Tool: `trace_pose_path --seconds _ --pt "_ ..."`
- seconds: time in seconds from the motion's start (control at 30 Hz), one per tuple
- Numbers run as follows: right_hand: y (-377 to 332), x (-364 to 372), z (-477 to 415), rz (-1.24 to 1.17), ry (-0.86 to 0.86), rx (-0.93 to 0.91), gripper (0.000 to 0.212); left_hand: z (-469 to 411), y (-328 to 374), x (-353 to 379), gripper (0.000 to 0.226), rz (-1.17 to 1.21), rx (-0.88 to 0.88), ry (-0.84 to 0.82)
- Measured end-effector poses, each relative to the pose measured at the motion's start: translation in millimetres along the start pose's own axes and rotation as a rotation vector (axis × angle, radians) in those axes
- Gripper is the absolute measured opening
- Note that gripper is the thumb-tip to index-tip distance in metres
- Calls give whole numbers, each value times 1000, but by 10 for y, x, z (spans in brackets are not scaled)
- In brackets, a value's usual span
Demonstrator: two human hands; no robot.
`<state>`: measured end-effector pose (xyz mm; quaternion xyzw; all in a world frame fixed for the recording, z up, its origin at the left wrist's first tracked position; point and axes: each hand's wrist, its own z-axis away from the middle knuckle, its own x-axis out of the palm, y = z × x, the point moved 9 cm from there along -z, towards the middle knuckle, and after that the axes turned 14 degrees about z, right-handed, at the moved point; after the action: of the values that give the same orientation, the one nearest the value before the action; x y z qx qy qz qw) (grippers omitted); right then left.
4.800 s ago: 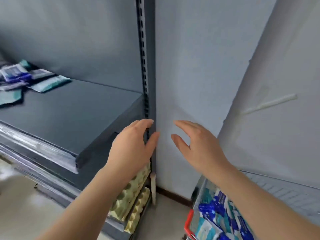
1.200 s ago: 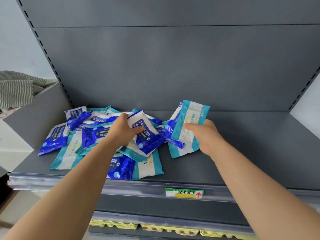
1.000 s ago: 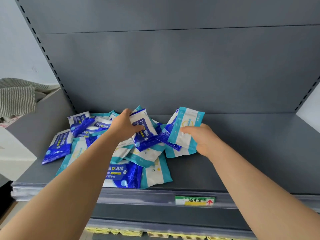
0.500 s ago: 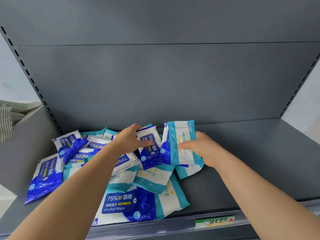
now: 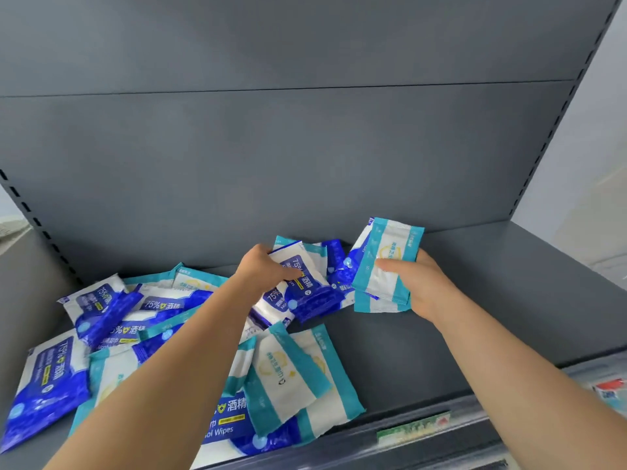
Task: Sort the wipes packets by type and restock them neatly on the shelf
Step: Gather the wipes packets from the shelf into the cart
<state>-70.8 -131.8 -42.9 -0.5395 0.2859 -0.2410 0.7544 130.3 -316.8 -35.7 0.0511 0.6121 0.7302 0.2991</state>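
A loose pile of wipes packets lies on the grey shelf (image 5: 509,300). Several are dark blue and white alcohol wipes packets (image 5: 44,388); several are teal and white packets (image 5: 288,371). My left hand (image 5: 263,269) grips a blue alcohol wipes packet (image 5: 305,283) at the top of the pile, near the back panel. My right hand (image 5: 419,286) holds a teal and white packet (image 5: 386,262) tilted upright, with at least one more packet behind it, just right of the pile.
The shelf's grey back panel (image 5: 305,157) rises close behind the pile. Perforated uprights (image 5: 556,123) frame both sides. A green price label (image 5: 412,429) sits on the shelf's front rail. The shelf surface right of my right hand is bare.
My view has come closer and tilted down onto the shelf. My right hand has carried its teal packet a little right and back from the pile; my left hand keeps its grip on the blue packet.
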Motion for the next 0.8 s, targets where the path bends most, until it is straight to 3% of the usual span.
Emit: trace_pose_path --seconds 0.17,0.37,0.8 --pt "-24 119 49 34 -110 -20 32 -43 -78 265 56 253 -92 -84" --pt "-45 159 54 -98 -164 -36 29 -16 49 574 50 489 -93 -234" --pt "-540 -279 250 -247 -52 -245 36 313 578 877 27 542 28 -303"
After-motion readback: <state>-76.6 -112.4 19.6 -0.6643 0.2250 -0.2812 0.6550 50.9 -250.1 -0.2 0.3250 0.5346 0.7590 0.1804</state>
